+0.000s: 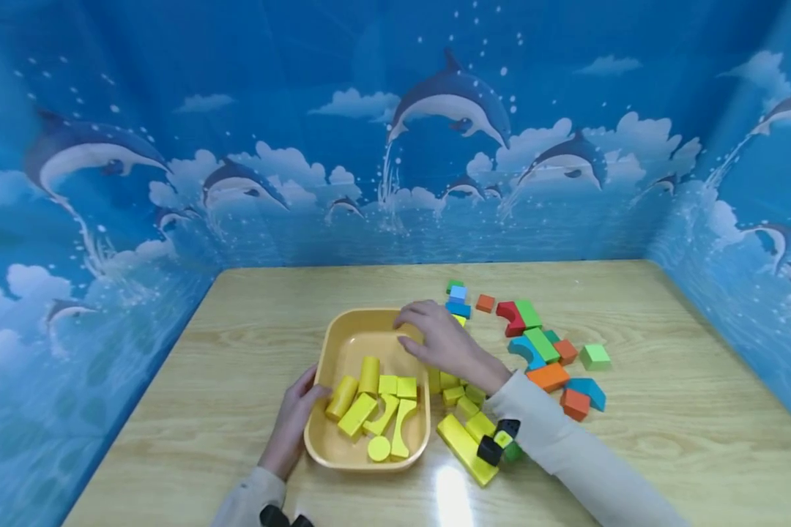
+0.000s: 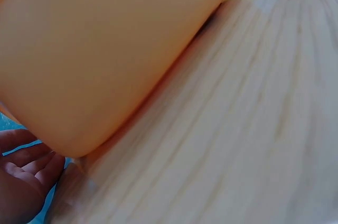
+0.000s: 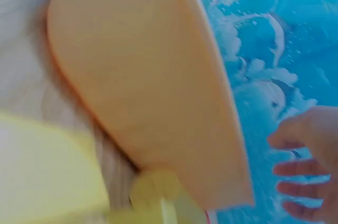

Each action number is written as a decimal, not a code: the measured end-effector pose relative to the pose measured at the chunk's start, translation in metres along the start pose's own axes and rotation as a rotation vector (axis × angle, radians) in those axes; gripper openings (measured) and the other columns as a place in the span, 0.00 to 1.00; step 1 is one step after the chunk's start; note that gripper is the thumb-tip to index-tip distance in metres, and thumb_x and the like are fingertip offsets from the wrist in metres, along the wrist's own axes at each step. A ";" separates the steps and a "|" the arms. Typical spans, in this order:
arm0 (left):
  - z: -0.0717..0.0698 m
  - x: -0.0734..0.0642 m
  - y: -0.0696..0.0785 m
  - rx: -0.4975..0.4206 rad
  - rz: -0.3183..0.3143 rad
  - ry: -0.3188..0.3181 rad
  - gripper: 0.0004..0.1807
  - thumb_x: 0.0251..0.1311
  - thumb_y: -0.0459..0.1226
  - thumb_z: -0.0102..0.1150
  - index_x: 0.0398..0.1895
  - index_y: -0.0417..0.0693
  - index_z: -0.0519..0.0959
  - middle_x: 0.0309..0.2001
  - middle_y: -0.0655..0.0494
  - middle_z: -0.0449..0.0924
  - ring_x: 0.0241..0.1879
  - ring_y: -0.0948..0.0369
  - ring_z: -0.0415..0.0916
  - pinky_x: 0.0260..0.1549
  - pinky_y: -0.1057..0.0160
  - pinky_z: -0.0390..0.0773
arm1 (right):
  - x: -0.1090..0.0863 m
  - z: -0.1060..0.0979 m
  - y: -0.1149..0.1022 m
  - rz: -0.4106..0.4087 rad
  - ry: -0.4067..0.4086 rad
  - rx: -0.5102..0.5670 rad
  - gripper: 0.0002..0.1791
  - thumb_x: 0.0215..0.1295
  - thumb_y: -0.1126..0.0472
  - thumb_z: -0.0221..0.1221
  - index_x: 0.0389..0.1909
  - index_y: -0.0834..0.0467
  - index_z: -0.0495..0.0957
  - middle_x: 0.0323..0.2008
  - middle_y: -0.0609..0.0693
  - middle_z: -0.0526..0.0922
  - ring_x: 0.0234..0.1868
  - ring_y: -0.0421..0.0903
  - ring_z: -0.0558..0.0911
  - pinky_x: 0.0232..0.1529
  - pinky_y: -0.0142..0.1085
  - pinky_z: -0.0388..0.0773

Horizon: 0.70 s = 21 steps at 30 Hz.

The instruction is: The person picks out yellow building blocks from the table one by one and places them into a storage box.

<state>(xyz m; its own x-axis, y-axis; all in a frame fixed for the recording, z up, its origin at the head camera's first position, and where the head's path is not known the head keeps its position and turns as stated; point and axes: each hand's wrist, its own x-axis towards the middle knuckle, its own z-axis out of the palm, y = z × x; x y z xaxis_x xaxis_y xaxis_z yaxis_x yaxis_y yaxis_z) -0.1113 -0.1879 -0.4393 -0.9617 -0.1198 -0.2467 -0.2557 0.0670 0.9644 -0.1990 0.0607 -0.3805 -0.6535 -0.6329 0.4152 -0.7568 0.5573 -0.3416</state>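
A yellow-orange plastic tray [image 1: 356,322] holds several yellow blocks, among them cylinders [image 1: 369,376], a rectangular block [image 1: 358,415] and curved pieces [image 1: 402,432]. My left hand [image 1: 291,421] grips its left side, thumb over the rim and fingers along the outer wall. In the left wrist view the tray's wall [image 2: 105,55] fills much of the picture. Over the far right rim hovers my right hand [image 1: 443,340], fingers apart and slightly bent, with nothing between them. The right wrist view shows that hand [image 3: 309,163] beyond the tray's side wall [image 3: 142,76].
Yellow blocks lie right of the tray, partly under the right forearm, including a long one [image 1: 464,448]. Farther right are red, green, blue and orange blocks [image 1: 549,377]. A blue dolphin-print curtain [image 1: 369,146] walls the wooden table [image 1: 224,366] at the back and sides.
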 end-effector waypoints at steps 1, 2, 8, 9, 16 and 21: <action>0.000 0.000 0.000 0.002 -0.003 0.002 0.36 0.57 0.34 0.51 0.72 0.41 0.58 0.70 0.37 0.58 0.65 0.44 0.63 0.61 0.50 0.68 | -0.004 -0.005 0.004 0.019 0.028 -0.015 0.10 0.59 0.63 0.65 0.42 0.58 0.83 0.45 0.53 0.82 0.49 0.52 0.79 0.51 0.46 0.78; 0.000 0.001 0.000 0.003 -0.007 0.002 0.36 0.57 0.34 0.51 0.72 0.41 0.58 0.70 0.37 0.58 0.65 0.45 0.63 0.61 0.51 0.68 | -0.010 -0.009 0.007 0.049 0.034 -0.030 0.11 0.58 0.63 0.65 0.42 0.59 0.83 0.45 0.53 0.82 0.50 0.52 0.78 0.51 0.46 0.78; 0.000 0.000 0.001 -0.005 -0.001 -0.002 0.36 0.58 0.34 0.51 0.73 0.41 0.58 0.70 0.37 0.58 0.65 0.45 0.63 0.62 0.51 0.68 | -0.049 -0.026 0.025 0.280 -0.153 -0.058 0.18 0.58 0.61 0.66 0.49 0.59 0.80 0.50 0.54 0.80 0.51 0.53 0.78 0.47 0.47 0.80; -0.001 -0.001 0.001 -0.005 0.002 -0.002 0.36 0.58 0.34 0.51 0.73 0.40 0.58 0.70 0.37 0.58 0.65 0.44 0.63 0.62 0.51 0.68 | -0.055 -0.027 0.027 0.308 -0.189 -0.053 0.18 0.58 0.60 0.66 0.50 0.58 0.80 0.51 0.53 0.80 0.52 0.53 0.78 0.47 0.47 0.80; 0.000 -0.001 0.001 -0.003 0.011 -0.007 0.35 0.58 0.33 0.50 0.72 0.41 0.59 0.70 0.37 0.59 0.64 0.46 0.64 0.61 0.52 0.69 | -0.090 -0.027 0.041 0.319 -0.221 -0.038 0.19 0.55 0.69 0.65 0.49 0.57 0.80 0.46 0.52 0.83 0.43 0.48 0.80 0.41 0.43 0.81; 0.001 -0.001 0.001 -0.007 0.008 -0.009 0.36 0.58 0.34 0.50 0.73 0.42 0.59 0.70 0.38 0.60 0.64 0.46 0.64 0.61 0.52 0.69 | -0.099 -0.025 0.046 0.280 -0.197 -0.057 0.21 0.52 0.73 0.66 0.49 0.58 0.80 0.45 0.51 0.83 0.42 0.47 0.80 0.41 0.42 0.81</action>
<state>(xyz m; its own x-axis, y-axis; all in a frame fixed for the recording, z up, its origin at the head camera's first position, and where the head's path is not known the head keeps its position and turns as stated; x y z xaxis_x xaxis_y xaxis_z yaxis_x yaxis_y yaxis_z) -0.1110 -0.1872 -0.4386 -0.9647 -0.1099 -0.2395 -0.2470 0.0607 0.9671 -0.1691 0.1627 -0.4161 -0.8303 -0.5396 0.1392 -0.5491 0.7497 -0.3694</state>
